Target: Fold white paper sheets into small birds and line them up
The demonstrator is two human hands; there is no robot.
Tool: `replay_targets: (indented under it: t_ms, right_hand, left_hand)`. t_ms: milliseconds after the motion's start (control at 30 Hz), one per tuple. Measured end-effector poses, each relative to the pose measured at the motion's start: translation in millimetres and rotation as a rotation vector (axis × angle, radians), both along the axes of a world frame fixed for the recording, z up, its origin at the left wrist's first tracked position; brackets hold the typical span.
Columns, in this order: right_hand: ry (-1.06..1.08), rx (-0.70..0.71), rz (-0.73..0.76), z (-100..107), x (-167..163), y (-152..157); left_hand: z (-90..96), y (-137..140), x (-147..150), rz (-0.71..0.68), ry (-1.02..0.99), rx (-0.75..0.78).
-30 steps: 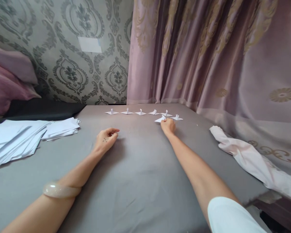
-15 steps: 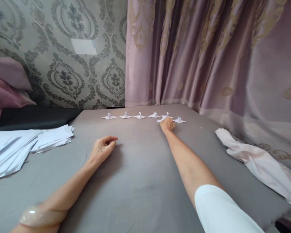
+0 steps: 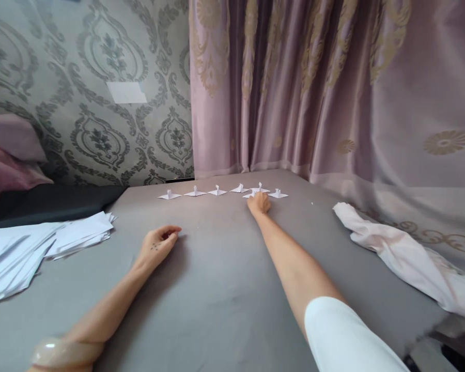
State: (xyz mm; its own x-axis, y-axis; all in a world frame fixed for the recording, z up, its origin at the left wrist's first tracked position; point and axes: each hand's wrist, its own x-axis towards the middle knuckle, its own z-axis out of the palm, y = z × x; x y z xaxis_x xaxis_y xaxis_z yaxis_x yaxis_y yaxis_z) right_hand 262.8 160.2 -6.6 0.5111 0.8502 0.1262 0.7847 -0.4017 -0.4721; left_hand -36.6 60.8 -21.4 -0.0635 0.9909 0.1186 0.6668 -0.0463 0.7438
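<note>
Several small white paper cranes stand in a row at the far side of the grey surface, among them a leftmost paper crane (image 3: 169, 195) and a rightmost paper crane (image 3: 278, 194). My right hand (image 3: 259, 202) reaches out to the right part of the row. Its fingers are closed at a paper crane (image 3: 249, 195) set slightly in front of the others; the hand hides part of it. Another paper crane (image 3: 260, 186) shows just behind the knuckles. My left hand (image 3: 159, 243) rests nearer on the surface, fingers loosely curled, a gap by the thumb, nothing visible in it.
Loose stacks of white paper (image 3: 79, 235) lie at the left, in front of a black cloth (image 3: 62, 201). A bunched pale pink cloth (image 3: 395, 253) lies at the right. Purple curtains (image 3: 279, 103) hang behind the far edge, beside the patterned wall (image 3: 101, 103).
The view has tilted and turned a little, so everything sits lower and further left. My right hand stays at the same paper crane; my left hand keeps its pose.
</note>
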Motion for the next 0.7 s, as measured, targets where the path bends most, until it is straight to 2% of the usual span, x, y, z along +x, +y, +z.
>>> replay_targets:
  t_ms: [200,300,467,567,700]
  right_hand:
    - [-0.012,-0.072,0.16,3.6,-4.8,-36.2]
    - [-0.024,-0.099,0.329,2.3,-16.6,-64.4]
    - [-0.076,-0.036,0.594,-6.2,-41.1,-119.4]
    - [-0.111,0.02,0.639,-10.9,-46.4,-137.5]
    - [-0.125,0.038,0.641,-13.1,-43.3,-138.1]
  left_hand:
    - [-7.7,4.1,-8.3,-0.005,0.067,0.006]
    - [-7.9,3.2,-7.3,0.029,0.105,0.027]
    - [-4.2,-2.8,-3.0,0.013,0.144,0.044]
    - [-3.3,-5.0,-3.1,-0.039,0.173,0.046]
    - [-6.2,-3.9,-6.9,-0.143,0.247,0.108]
